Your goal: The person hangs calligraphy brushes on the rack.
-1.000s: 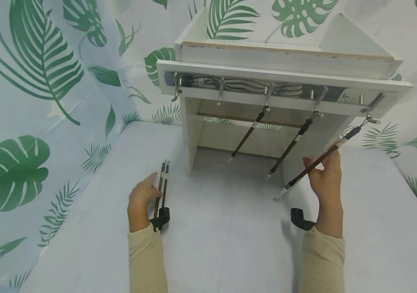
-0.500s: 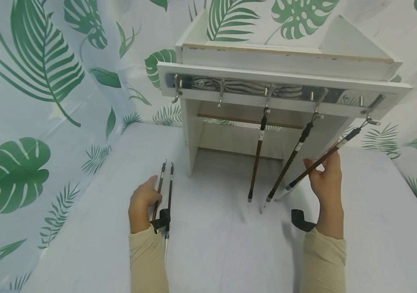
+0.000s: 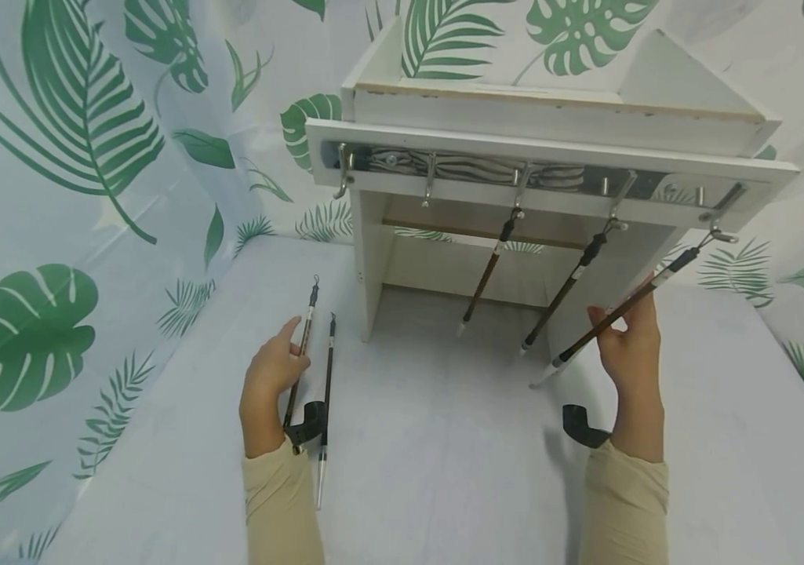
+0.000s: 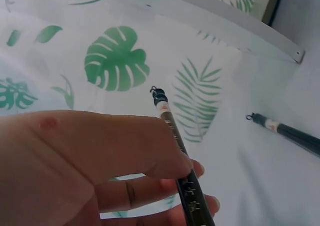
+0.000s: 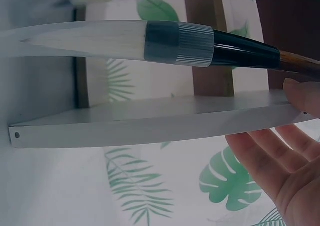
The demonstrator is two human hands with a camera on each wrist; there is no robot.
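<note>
Pinched between thumb and fingers of my left hand (image 3: 276, 365) is a calligraphy brush (image 4: 173, 126), tilted, its loop end pointing away from me. A second calligraphy brush (image 3: 329, 377) lies on the white surface just right of that hand. My right hand (image 3: 632, 337) grips the side panel (image 5: 150, 131) of a white shelf unit, thumb on one face and fingers on the other. In front of it hangs a brush (image 5: 190, 43) with a pale, pointed tip. Two more brushes, a left one (image 3: 488, 278) and a middle one (image 3: 567, 294), hang by their loops from hooks.
The white shelf unit (image 3: 557, 125) carries a hook rail (image 3: 472, 169) along its front. Two hooks at the left, an end hook (image 3: 342, 171) and its neighbour (image 3: 430, 179), hold nothing. Leaf-patterned cloth (image 3: 27, 235) surrounds the white surface (image 3: 437, 471).
The two loose brushes have come apart: one lies on the surface, the other has been raised slightly forward in my left hand. The leftmost hanging brush swings. My right hand stays put.
</note>
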